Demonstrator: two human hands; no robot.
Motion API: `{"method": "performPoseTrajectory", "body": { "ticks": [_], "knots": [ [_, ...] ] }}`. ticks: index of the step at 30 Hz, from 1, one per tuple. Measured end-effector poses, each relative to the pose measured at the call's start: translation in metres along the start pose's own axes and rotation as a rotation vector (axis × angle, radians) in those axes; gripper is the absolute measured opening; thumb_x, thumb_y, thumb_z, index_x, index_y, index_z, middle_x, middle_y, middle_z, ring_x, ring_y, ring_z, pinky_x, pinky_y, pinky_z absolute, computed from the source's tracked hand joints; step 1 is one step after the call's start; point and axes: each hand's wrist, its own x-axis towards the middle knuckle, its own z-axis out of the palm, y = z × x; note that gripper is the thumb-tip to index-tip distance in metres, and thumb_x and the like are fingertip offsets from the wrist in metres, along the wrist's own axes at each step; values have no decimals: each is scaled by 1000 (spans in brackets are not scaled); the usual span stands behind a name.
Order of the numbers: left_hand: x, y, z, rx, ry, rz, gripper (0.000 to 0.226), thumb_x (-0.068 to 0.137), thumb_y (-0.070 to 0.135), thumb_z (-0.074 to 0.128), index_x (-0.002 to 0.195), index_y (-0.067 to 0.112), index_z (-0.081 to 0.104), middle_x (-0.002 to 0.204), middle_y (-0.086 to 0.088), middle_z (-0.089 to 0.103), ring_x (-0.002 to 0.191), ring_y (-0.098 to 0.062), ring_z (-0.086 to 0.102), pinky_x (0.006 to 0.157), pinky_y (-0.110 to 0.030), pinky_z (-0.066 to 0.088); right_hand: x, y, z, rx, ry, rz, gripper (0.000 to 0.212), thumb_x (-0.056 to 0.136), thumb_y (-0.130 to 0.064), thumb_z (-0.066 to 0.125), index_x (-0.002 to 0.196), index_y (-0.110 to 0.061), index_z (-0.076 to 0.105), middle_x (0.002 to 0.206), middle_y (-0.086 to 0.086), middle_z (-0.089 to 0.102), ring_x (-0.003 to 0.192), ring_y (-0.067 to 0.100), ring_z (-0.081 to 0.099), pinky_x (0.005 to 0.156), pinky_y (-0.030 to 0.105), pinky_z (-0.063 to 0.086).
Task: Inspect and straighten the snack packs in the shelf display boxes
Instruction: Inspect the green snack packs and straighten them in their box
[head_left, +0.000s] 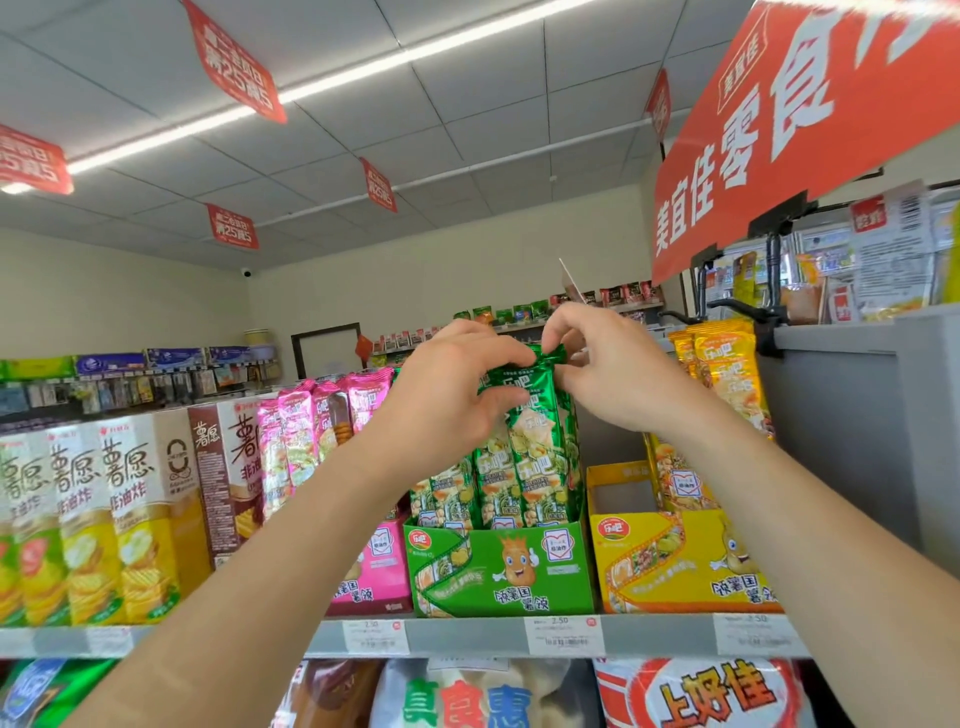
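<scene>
Both grips pinch the crimped top of the green pack (540, 415) — left hand (457, 384) and right hand (613, 369) side by side — so tug lightly, squaring it upright in the green display box (498, 566).

Grey shelf (467, 636) w/ price tags (563, 635) on front edge. On it, L to R: tall chip cartons (88, 519), pink display box (382, 571), green display box (498, 566), yellow display box (680, 561), side by side.

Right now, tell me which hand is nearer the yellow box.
Right. The right hand pinches the top of the green pack, up and left of the yellow box; the left hand grips the same pack farther left.
</scene>
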Motion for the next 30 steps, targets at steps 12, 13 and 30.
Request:
{"method": "performPoseTrajectory", "body": {
  "ticks": [12, 13, 30],
  "knots": [
    [-7, 5, 2, 38, 36, -24, 32, 86, 10, 71, 119, 10, 68, 104, 2, 65, 95, -14, 48, 95, -32, 40, 3, -37, -61, 596, 857, -315, 25, 89, 0, 57, 104, -18, 51, 96, -2, 62, 88, 12, 63, 75, 26, 52],
    [-8, 8, 2, 29, 55, -41, 33, 86, 8, 71, 119, 11, 68, 99, 7, 63, 90, -11, 46, 93, -36, 43, -5, -39, -61, 580, 885, -367, 23, 90, 0, 55, 107, -16, 50, 98, -2, 60, 89, 10, 61, 75, 23, 49],
    [-87, 134, 20, -857, 241, -381, 26, 91, 43, 59, 106, 25, 70, 82, 10, 65, 64, -4, 58, 51, -25, 52, -166, -8, -20, 978, 360, -42, 18, 73, -15, 78, 81, -22, 63, 81, -7, 69, 73, 5, 67, 66, 17, 51]
  ]
}}
